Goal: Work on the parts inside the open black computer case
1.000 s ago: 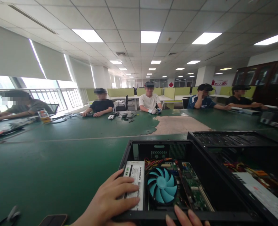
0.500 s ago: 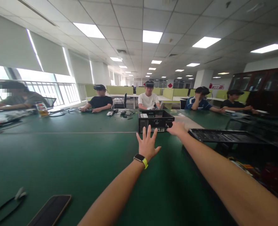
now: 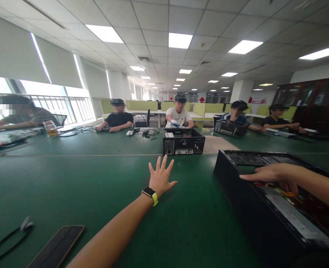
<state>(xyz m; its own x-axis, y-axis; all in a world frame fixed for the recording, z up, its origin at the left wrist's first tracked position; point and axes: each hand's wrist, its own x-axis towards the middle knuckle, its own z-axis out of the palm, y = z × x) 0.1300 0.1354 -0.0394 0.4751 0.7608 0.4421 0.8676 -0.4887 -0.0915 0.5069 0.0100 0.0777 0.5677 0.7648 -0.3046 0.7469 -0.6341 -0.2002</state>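
Observation:
My left hand (image 3: 161, 178), with a watch (image 3: 149, 191) on a yellow-green strap, reaches out over the green table, fingers spread and holding nothing. Ahead of its fingertips stands a black computer case (image 3: 184, 145) with an open top and ports on its near side. At the right, my right hand (image 3: 278, 178) is above a larger open black computer case (image 3: 236, 197). Its index finger stretches toward that case's left edge while other fingers hang down inside, near coloured cables (image 3: 284, 193). Whether the fingertips touch anything in there I cannot tell.
A phone (image 3: 57, 245) and a black cable (image 3: 5, 238) lie at the near left. Across the table sit several people, one wearing a blue-and-white glove (image 3: 174, 123). Another black case (image 3: 230, 128) stands at the far right, and a cup (image 3: 50, 128) at the far left.
My right hand has drawn back from beside the middle case to over the large case at right. My left hand has shifted slightly left and nearer, still spread.

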